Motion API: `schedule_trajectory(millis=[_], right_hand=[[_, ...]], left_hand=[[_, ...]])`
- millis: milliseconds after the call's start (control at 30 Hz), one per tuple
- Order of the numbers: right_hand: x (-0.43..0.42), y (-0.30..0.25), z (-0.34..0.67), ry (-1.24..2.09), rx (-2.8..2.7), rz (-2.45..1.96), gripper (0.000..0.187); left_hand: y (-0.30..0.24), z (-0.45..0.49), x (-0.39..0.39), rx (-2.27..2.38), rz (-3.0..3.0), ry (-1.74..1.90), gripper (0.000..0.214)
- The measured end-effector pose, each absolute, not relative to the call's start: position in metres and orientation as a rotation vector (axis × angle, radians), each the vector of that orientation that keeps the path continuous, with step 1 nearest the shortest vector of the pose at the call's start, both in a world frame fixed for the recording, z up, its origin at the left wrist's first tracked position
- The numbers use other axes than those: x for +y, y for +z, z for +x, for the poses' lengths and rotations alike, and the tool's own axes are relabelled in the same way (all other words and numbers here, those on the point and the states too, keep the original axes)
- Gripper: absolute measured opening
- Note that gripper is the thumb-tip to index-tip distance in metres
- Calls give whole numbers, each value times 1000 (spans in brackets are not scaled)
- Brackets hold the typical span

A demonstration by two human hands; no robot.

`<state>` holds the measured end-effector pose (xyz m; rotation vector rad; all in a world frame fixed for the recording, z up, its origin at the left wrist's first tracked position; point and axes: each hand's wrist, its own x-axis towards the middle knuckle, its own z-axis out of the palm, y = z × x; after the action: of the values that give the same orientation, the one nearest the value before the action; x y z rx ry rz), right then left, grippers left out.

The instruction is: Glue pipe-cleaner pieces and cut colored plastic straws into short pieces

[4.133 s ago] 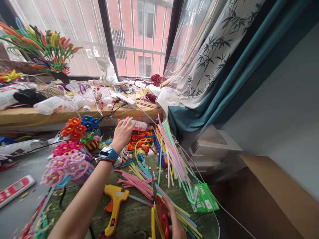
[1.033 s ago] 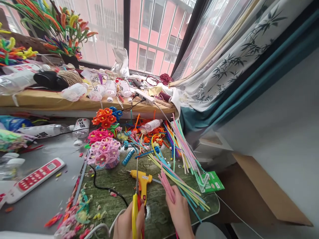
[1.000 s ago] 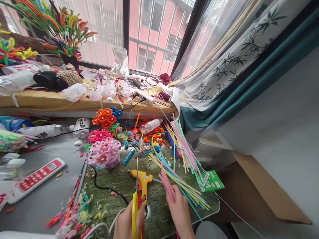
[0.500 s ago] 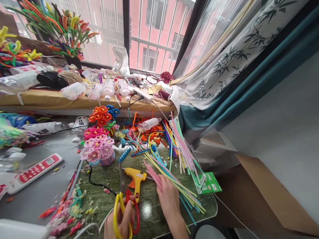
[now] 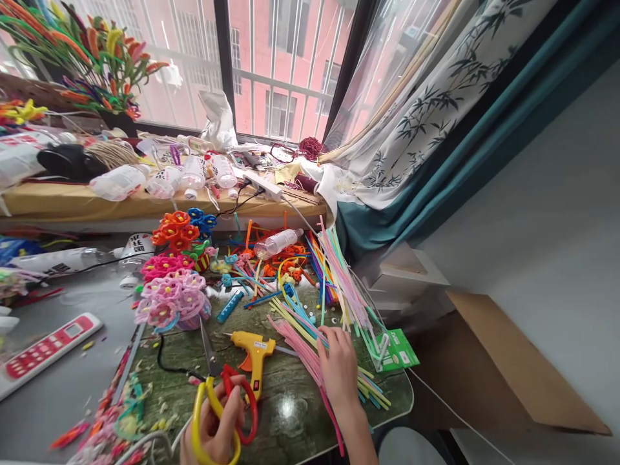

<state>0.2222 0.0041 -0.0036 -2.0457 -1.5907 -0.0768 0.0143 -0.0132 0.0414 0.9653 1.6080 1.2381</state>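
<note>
My left hand [image 5: 213, 429] grips a pair of scissors [image 5: 220, 400] with one yellow and one red handle loop, blades pointing away from me. My right hand [image 5: 339, 371] rests on a bundle of pink pipe cleaners [image 5: 303, 345] lying on the green mat [image 5: 281, 420], fingers curled over them. A yellow glue gun [image 5: 254, 352] lies between the two hands. Long pastel pipe cleaners [image 5: 339, 278] fan out beyond my right hand.
Pipe-cleaner flower bunches [image 5: 172, 297] stand at the left of the mat. A plastic bottle [image 5: 276, 242] lies behind them. A red-and-white remote [image 5: 41, 349] lies on the grey table. A green packet [image 5: 394, 349] sits at the mat's right edge. The windowsill [image 5: 72, 203] holds bottles and a power strip [image 5: 261, 184].
My left hand has turned the scissors and shifted left, so both handle loops show. My right hand has laid the pink bundle lower on the mat. The view has drifted.
</note>
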Motion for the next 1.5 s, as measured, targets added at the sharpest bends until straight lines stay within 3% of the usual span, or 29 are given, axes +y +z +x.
schedule_trajectory(millis=[467, 633, 767, 1000, 1267, 1500], right_hand=[[7, 14, 223, -165, -1586, -2168, 22], [1, 48, 244, 264, -1195, -1907, 34], [-1, 73, 260, 381, -903, -1780, 36], [-13, 73, 250, 850, -944, -1623, 34], [-24, 67, 266, 317, -968, -1838, 35], [-25, 40, 248, 535, -1313, -2032, 22]], left_hand=[[41, 11, -12, 1404, 726, 1288, 52], [54, 19, -8, 1349, 664, 1317, 55], [59, 23, -6, 1300, 685, 1298, 55], [39, 6, -6, 1313, 843, 1069, 55], [24, -9, -6, 1370, 976, 933, 52], [23, -7, -5, 1389, 1013, 942, 53]])
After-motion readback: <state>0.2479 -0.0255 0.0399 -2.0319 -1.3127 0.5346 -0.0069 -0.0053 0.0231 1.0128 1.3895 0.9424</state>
